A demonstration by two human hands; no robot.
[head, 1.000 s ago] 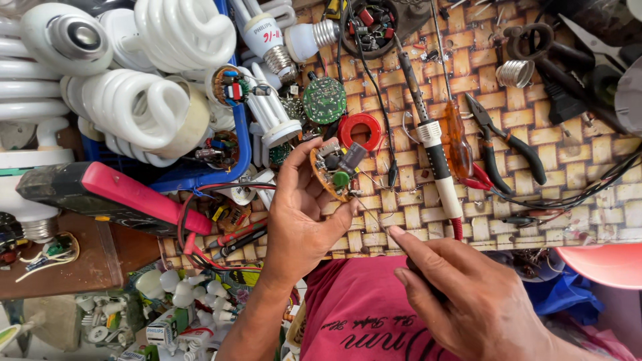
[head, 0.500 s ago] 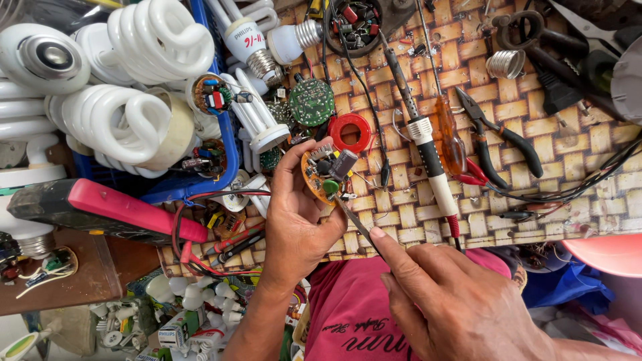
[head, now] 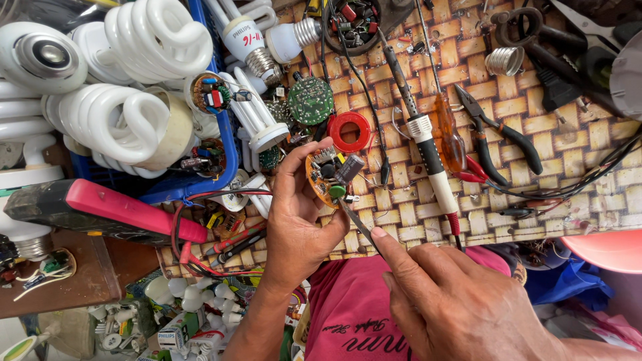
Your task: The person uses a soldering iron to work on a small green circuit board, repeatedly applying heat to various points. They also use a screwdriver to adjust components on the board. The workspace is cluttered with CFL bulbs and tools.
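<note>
The small round circuit board (head: 329,177) sits upright in your left hand (head: 297,224), pinched at its rim between thumb and fingers, just above the woven mat (head: 535,167) on the table. Your right hand (head: 455,301) is closed around thin tweezers (head: 359,224), whose tip touches the lower edge of the board. Just above the board lies a red tape ring (head: 349,130), and beside it a green round board (head: 310,100). To the right, a soldering iron (head: 428,147) lies almost alongside, near your fingers, with an orange screwdriver (head: 449,134) and pliers (head: 498,137) beyond. On the left, a blue crate (head: 224,134) of spiral bulbs (head: 127,120) crowds close; a red-and-black tester (head: 100,210) lies below it. Free mat shows mostly at the right.
</note>
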